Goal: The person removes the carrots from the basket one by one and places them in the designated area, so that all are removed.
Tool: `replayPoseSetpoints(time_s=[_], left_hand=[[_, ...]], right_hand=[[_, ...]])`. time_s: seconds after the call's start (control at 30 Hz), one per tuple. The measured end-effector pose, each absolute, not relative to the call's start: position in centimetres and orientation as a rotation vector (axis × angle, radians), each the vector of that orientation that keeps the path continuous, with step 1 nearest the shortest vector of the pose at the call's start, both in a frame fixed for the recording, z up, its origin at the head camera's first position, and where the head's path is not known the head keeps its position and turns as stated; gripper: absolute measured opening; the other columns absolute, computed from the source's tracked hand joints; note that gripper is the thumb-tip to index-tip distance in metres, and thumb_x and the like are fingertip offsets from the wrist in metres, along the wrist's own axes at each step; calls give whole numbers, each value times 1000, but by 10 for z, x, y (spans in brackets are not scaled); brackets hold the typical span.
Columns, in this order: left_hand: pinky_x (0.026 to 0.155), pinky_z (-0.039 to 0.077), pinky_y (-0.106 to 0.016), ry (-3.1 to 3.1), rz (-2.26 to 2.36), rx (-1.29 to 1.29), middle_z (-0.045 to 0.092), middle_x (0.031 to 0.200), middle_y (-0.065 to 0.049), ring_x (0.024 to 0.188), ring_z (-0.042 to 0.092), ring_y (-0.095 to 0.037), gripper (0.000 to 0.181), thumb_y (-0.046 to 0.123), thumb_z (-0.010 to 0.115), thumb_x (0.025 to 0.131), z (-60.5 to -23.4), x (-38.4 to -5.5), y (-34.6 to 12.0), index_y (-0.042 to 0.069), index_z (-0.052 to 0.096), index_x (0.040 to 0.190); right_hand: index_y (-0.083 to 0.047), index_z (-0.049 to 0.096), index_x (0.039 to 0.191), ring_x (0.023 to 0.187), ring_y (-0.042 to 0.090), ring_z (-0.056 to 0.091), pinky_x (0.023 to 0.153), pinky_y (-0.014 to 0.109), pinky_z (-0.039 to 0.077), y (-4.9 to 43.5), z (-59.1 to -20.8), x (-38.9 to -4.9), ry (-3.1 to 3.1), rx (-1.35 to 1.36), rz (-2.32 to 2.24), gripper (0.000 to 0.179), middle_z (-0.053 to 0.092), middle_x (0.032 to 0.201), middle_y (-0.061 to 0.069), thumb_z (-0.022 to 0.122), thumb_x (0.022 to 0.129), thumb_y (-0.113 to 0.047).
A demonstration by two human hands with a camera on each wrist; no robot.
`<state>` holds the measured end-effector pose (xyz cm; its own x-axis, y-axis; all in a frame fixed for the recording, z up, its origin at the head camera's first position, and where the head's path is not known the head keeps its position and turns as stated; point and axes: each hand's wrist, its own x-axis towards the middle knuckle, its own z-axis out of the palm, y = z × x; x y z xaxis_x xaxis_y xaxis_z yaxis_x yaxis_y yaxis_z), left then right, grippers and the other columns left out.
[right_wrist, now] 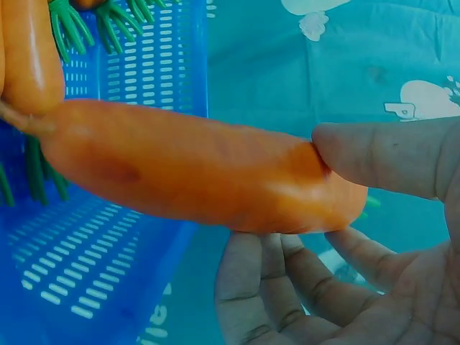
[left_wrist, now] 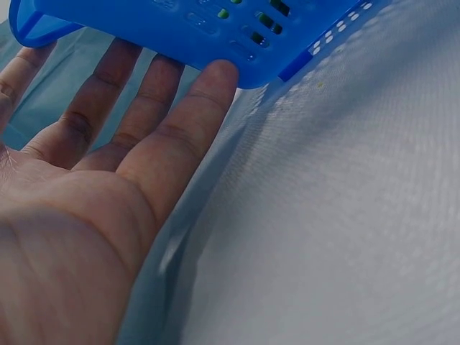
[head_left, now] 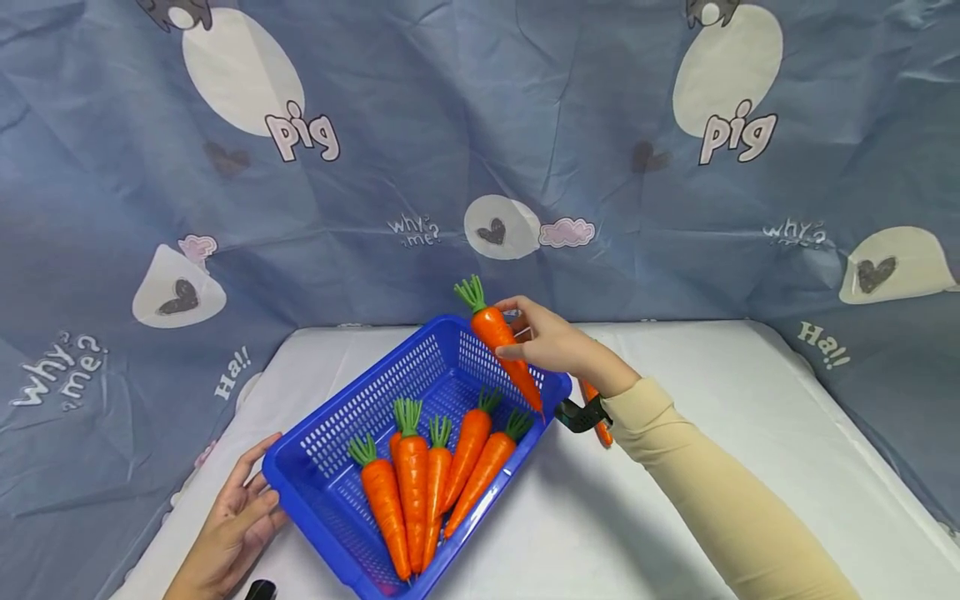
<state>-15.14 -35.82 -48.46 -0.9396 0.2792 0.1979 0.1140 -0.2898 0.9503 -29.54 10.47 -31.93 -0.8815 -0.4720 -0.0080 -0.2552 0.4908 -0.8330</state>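
Observation:
My right hand (head_left: 543, 337) holds an orange carrot (head_left: 501, 335) with green stalks between thumb and fingers, above the far right end of a blue plastic basket (head_left: 360, 375). The right wrist view shows the same carrot (right_wrist: 201, 169) pinched near its wide end, its thin tip toward the basket. Inside the basket lie several more carrots (head_left: 412, 475), most with stalks pointing away from me. At the basket's near left corner, my left hand (head_left: 236, 525) touches the outside; in the left wrist view its fingers (left_wrist: 172, 144) are extended against the basket wall.
Another carrot (head_left: 602, 429) lies on the white table (head_left: 675, 500) right of the basket, partly hidden by my right wrist. A blue-grey printed cloth (head_left: 420, 167) hangs behind and at both sides of the table.

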Motion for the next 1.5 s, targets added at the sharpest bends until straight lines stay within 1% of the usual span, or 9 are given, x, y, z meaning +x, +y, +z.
replayPoseSetpoints(time_s=[0.2,0.43,0.63,0.73,0.87,1.07,1.3,1.37,1.5], left_hand=[[102,62,-35,1809,2385,480,61,154,7,135,66,-11,67,-4,35,112,-484,-150,-359,29,25,169],[102,63,-35,1787,2390,478,62,153,7,134,67,-12,67,-5,35,112,-484,-151,-358,30,27,168],[101,63,-35,1776,2399,478,63,152,7,133,67,-12,67,-5,36,112,-484,-151,-358,30,28,168],[102,63,-35,1758,2402,496,62,153,6,133,67,-12,67,-5,35,112,-484,-151,-357,30,27,168],[102,63,-35,1754,2401,498,62,153,6,133,67,-12,67,-5,35,112,-484,-151,-358,30,27,168],[101,63,-36,1771,2395,472,62,152,7,133,67,-12,67,-5,35,112,-484,-152,-358,31,27,168],[102,63,-35,1775,2398,477,62,153,7,134,66,-10,66,-4,35,112,-485,-151,-358,30,28,168],[102,62,-35,1758,2401,493,62,153,7,134,66,-10,66,-4,35,111,-486,-152,-358,30,28,168],[102,63,-36,1722,2402,524,62,154,7,135,66,-12,67,-6,34,111,-486,-154,-359,31,29,167]], right_hand=[[-12,38,159,122,38,68,101,48,61,119,-321,-294,2525,-583,-1349,68,62,133,22,72,101,-19],[-13,36,161,128,40,65,104,54,60,136,-324,-293,2528,-529,-1377,69,60,139,24,72,102,-20],[-15,34,162,118,37,68,105,57,59,147,-324,-292,2513,-475,-1404,70,60,139,23,71,103,-23],[-14,34,162,115,36,69,103,55,60,152,-326,-292,2503,-452,-1426,71,60,138,23,72,103,-21],[-11,33,162,114,36,69,100,49,62,159,-328,-293,2507,-440,-1441,72,59,138,25,71,103,-20],[-9,32,163,113,35,67,99,48,62,173,-330,-292,2512,-393,-1476,73,56,141,27,71,102,-19],[-6,30,163,93,26,63,89,35,58,191,-336,-291,2505,-344,-1512,74,55,135,26,71,102,-17],[-6,30,163,91,24,62,88,33,58,197,-339,-291,2500,-333,-1523,75,55,134,25,71,102,-17],[-5,28,163,103,28,67,94,37,62,210,-344,-292,2472,-300,-1562,75,54,136,26,70,103,-16]])
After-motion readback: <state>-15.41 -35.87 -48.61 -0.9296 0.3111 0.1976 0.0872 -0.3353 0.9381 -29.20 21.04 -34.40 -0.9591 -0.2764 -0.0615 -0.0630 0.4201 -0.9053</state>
